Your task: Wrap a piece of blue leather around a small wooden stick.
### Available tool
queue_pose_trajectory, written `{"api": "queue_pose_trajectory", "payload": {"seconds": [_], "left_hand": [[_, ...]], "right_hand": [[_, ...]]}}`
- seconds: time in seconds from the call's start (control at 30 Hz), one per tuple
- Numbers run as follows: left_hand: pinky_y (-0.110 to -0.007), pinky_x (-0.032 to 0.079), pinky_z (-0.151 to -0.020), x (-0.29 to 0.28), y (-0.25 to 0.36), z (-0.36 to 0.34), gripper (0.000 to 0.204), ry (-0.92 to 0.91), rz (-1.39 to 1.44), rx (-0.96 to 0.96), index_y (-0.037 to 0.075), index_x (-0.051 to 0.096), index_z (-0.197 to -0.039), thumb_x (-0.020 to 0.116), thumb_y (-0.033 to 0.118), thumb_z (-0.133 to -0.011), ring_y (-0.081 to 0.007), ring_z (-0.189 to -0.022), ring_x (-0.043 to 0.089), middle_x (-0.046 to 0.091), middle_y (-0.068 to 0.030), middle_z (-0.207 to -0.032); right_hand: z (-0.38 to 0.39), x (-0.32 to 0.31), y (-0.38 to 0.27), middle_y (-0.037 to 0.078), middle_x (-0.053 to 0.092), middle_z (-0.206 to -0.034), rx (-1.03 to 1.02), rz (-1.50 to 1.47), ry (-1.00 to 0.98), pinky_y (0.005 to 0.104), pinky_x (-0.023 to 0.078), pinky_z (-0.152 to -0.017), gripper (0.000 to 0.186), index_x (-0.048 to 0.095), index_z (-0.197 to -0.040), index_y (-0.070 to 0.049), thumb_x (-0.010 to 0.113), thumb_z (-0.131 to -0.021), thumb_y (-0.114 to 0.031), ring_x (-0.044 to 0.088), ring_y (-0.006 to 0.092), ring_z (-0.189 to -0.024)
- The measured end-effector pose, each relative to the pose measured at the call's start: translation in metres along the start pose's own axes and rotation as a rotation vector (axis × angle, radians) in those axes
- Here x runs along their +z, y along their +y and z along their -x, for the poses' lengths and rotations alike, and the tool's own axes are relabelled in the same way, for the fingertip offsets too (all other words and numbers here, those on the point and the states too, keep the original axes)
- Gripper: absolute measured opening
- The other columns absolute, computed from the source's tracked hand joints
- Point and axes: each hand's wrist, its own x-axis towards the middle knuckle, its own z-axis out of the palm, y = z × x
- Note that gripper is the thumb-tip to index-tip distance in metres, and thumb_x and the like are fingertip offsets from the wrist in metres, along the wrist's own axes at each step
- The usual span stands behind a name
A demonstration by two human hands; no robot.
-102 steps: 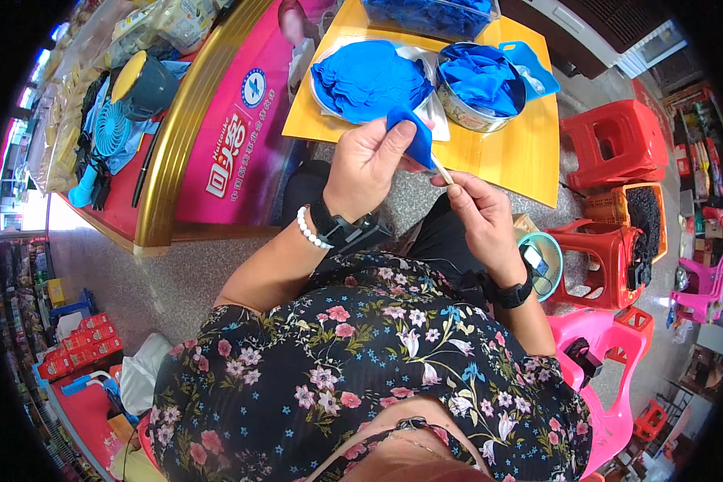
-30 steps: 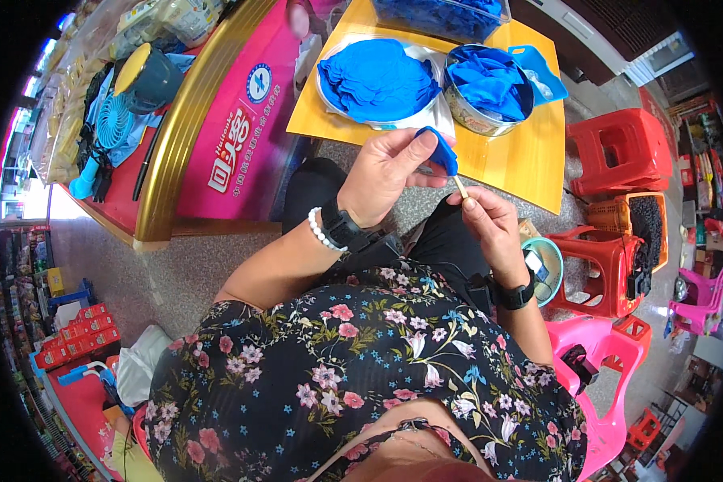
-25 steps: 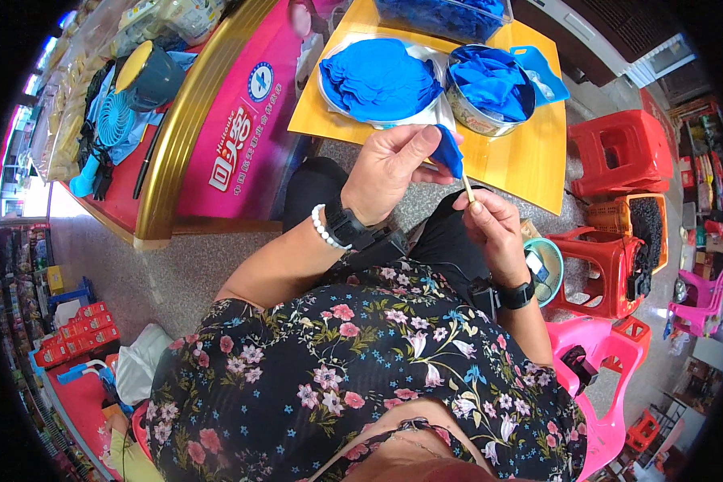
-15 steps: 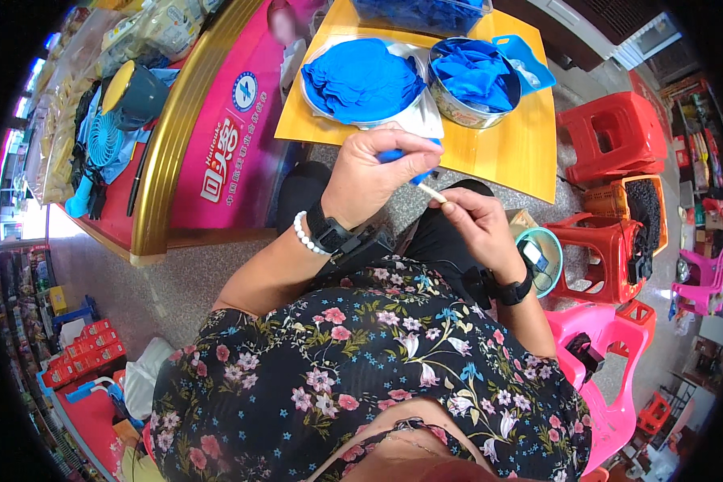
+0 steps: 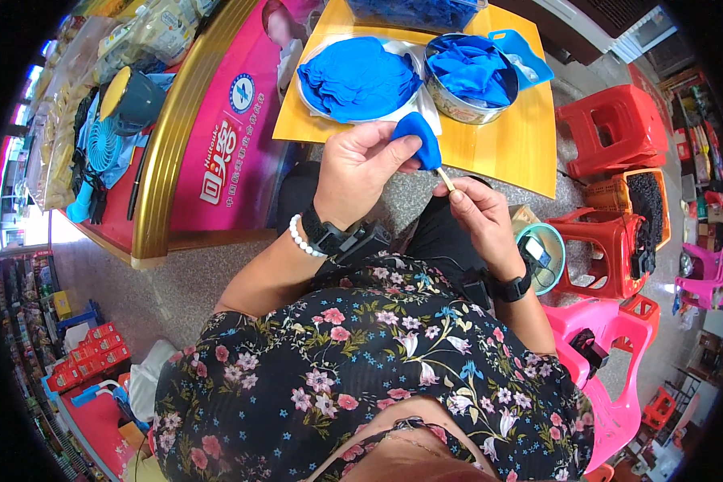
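My left hand (image 5: 353, 173) pinches a blue petal-shaped piece (image 5: 417, 138) between thumb and fingers, its broad rounded face showing. From the lower end of this piece runs a thin pale stick (image 5: 445, 178). The fingertips of my right hand (image 5: 482, 215) are closed on the stick's lower part. How the blue piece joins the stick is hard to make out. Just beyond my hands, a white plate (image 5: 307, 103) carries a heap of blue petal-like pieces (image 5: 360, 79). To its right, a round tin (image 5: 467, 112) holds more blue pieces.
The yellow table (image 5: 502, 149) also bears a blue plastic basket (image 5: 530, 68) and a clear box (image 5: 414, 12) of blue material. A gold-edged pink counter (image 5: 157, 161) rises at left. Red stools (image 5: 610, 128), a pink chair (image 5: 618, 386) and a pale green bucket (image 5: 556, 257) stand at right.
The blue piece has turned in my left hand, so its broad face now shows. My right fingers have moved slightly and still hold the stick.
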Motion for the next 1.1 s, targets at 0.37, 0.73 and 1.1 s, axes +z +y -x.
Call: {"api": "queue_pose_trajectory", "payload": {"seconds": [0.37, 0.73, 1.1], "left_hand": [[-0.021, 0.049, -0.058, 0.011, 0.004, 0.004, 0.013, 0.009, -0.083, 0.061, -0.002, 0.067, -0.088, 0.065, 0.01, -0.085, -0.0087, -0.064, 0.062, 0.066, -0.0043, -0.075], [-0.022, 0.051, -0.059, 0.018, 0.001, 0.0, 0.02, -0.012, -0.214, 0.225, -0.003, 0.064, -0.092, 0.058, 0.016, -0.091, -0.0106, -0.065, 0.062, 0.066, -0.0057, -0.078], [-0.02, 0.048, -0.052, 0.007, 0.008, 0.0, 0.012, -0.004, -0.149, 0.174, -0.001, 0.063, -0.092, 0.06, 0.01, -0.089, -0.0076, -0.062, 0.06, 0.063, -0.0029, -0.077]], "right_hand": [[0.002, 0.008, -0.007, -0.001, 0.06, -0.082, -0.052, -0.069, 0.059, 0.0192, 0.037, -0.06, 0.02, 0.064, -0.1, 0.001, 0.054, -0.093, -0.015, 0.044, 0.0048, -0.067], [0.003, 0.006, -0.011, -0.005, 0.052, -0.073, 0.089, -0.247, 0.027, 0.0175, 0.03, -0.053, 0.021, 0.064, -0.098, 0.001, 0.054, -0.093, -0.018, 0.039, 0.0024, -0.06], [0.005, 0.009, -0.01, -0.005, 0.053, -0.074, 0.08, -0.223, 0.026, 0.0173, 0.031, -0.056, 0.02, 0.064, -0.096, 0.0, 0.055, -0.092, -0.017, 0.039, 0.0027, -0.062]]}}
